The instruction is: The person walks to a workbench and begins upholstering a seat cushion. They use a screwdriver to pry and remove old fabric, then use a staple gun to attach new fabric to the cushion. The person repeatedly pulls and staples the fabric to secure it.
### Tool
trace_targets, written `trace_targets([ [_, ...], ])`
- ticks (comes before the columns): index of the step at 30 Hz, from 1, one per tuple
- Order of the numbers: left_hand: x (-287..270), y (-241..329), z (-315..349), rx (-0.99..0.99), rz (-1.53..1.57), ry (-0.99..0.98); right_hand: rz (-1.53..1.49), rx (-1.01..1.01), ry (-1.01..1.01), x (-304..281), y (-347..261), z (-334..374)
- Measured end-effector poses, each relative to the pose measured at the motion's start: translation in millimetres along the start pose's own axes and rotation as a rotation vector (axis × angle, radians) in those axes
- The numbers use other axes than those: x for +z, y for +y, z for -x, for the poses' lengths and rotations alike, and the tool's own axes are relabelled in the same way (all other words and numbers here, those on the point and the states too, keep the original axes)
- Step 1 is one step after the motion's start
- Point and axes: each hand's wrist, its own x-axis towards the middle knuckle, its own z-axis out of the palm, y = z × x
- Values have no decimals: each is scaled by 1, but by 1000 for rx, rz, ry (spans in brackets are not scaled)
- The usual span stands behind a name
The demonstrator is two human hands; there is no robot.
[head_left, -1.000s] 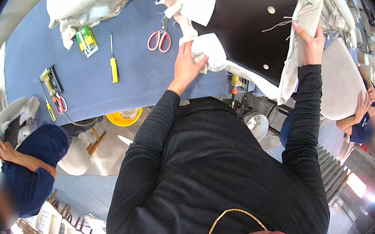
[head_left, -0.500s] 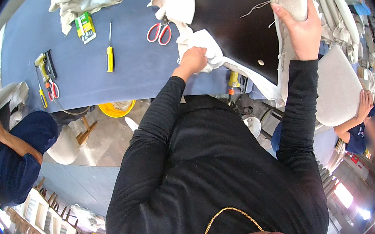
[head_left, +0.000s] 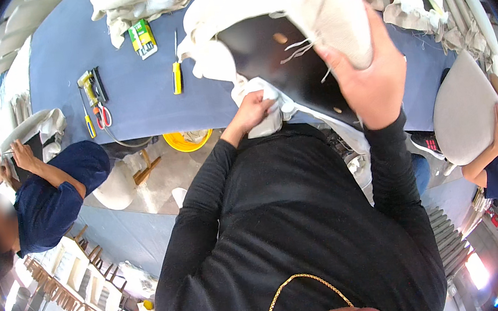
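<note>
A black panel [head_left: 306,67] edged with beige fabric [head_left: 245,1] is raised and tilted in front of me, over the near edge of the blue table. My right hand [head_left: 371,76] grips its right end, thumb on the fabric-covered rim and fingers behind. Loose threads [head_left: 304,45] hang from the fabric by that thumb. At the lower left side of the panel, my left hand [head_left: 251,111] is closed on a bunched piece of white cloth [head_left: 266,102]. A strip of the cloth runs from there along the near side of the panel to below my right wrist.
On the blue table [head_left: 134,101] lie a yellow-handled screwdriver [head_left: 177,78], a green-and-yellow box [head_left: 143,39], a staple gun [head_left: 90,90] and scissors [head_left: 103,117]. A yellow bucket [head_left: 188,140] stands below the edge. Co-workers hold upholstered pads [head_left: 465,108] at both sides.
The panel has been lifted and tilted, moving left and closer to me with my right hand. The red-handled scissors in the table's middle are now hidden. My view has shifted leftward.
</note>
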Motion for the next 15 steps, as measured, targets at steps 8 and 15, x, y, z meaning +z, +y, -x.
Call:
trace_targets([
  [8,-104,64,145,713,461,-9,-35,4,0,-8,-30,9],
  [15,-104,249,177,866,461,215,-69,85,-203,-70,-44,40],
])
